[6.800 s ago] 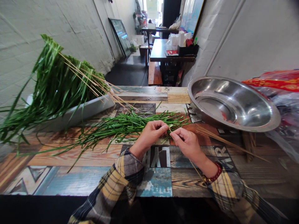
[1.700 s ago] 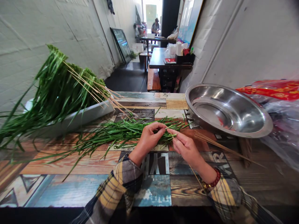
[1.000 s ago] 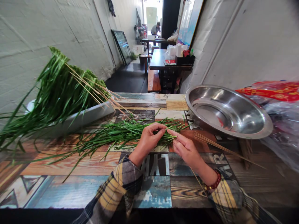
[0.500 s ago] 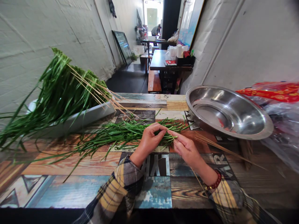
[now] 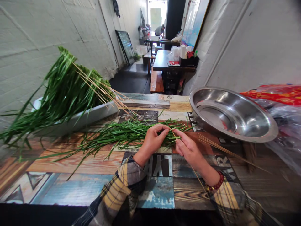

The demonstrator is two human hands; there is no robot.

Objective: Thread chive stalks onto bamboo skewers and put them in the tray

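Note:
My left hand (image 5: 154, 141) is closed, thumb and forefinger pinching the stem end of a garlic chive beside the loose garlic chives (image 5: 122, 133). My right hand (image 5: 190, 152) grips a thin bamboo skewer (image 5: 198, 179), whose shaft runs back beneath the wrist. Its forefinger reaches out along the skewer's front end, close to the left fingertips. A pale green stem end shows between the hands; the fingers partly cover where skewer and stem meet. At left, skewered garlic chives (image 5: 70, 83) hang in a dense row on several bamboo skewers above a white tray (image 5: 94, 113).
A steel basin (image 5: 249, 116) stands at the right, with loose bamboo skewers (image 5: 218, 146) lying in front of it. Plastic bags (image 5: 285, 121) crowd the right edge. Beyond the patterned table (image 5: 77, 188) are another table (image 5: 162, 59), a bench and a distant person (image 5: 160, 30).
My right forefinger has straightened toward the left fingertips along the skewer. The left hand keeps its pinch. The whole view has shifted slightly.

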